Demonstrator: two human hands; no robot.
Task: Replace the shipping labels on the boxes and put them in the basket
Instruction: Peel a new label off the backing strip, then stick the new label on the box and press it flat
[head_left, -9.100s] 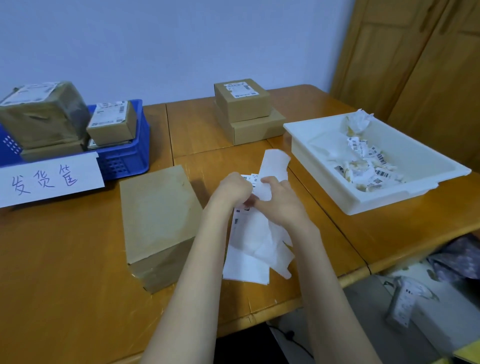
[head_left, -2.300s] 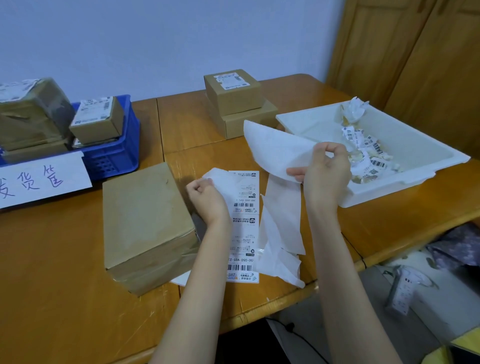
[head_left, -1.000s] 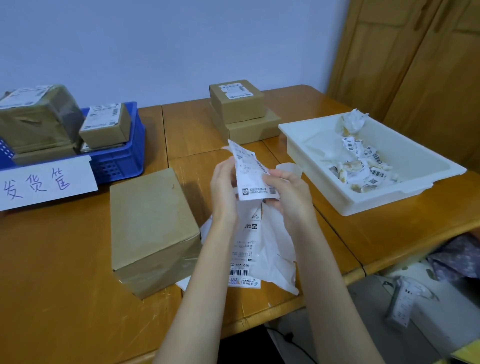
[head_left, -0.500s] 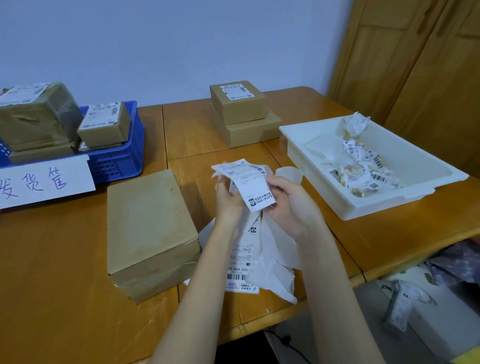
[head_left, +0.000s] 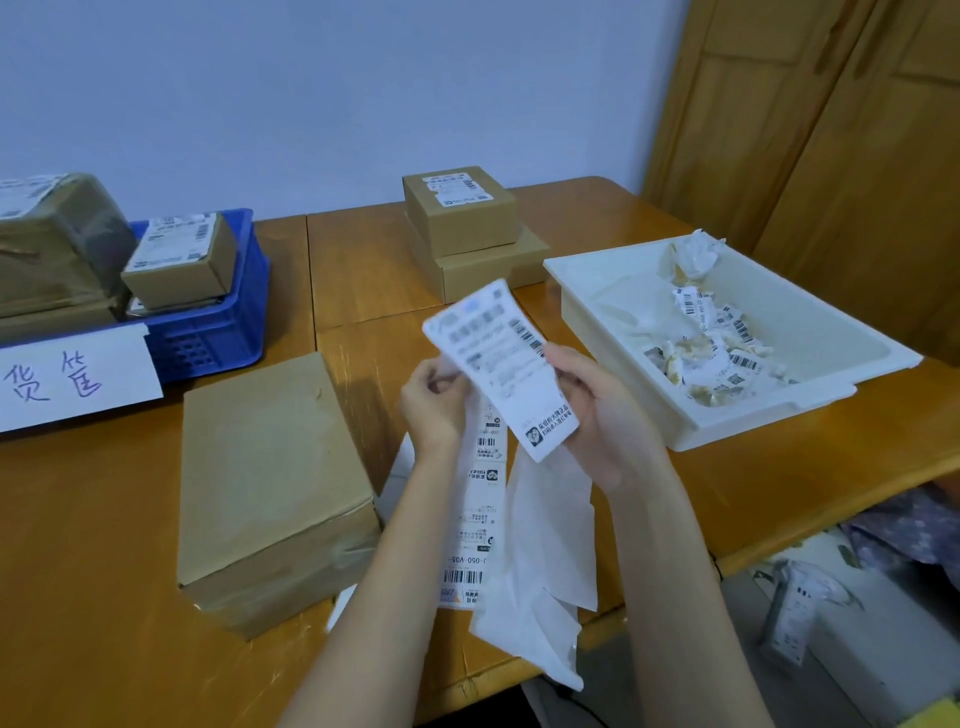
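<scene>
A moment ago the fresh label (head_left: 501, 366) was half folded over the hands; now it is held flat, print up, apparently peeled and ready to stick. The left hand (head_left: 431, 410) pinches its near-left edge, the right hand (head_left: 597, 415) curls round its right side. The bare box (head_left: 270, 483) sits on the counter (head_left: 93, 545) just left of the left hand.

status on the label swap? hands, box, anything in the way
Both hands up: left hand and right hand pinch fresh label. Bare-topped box waits left of them. Path clear; backing paper loose on table edge.
</scene>
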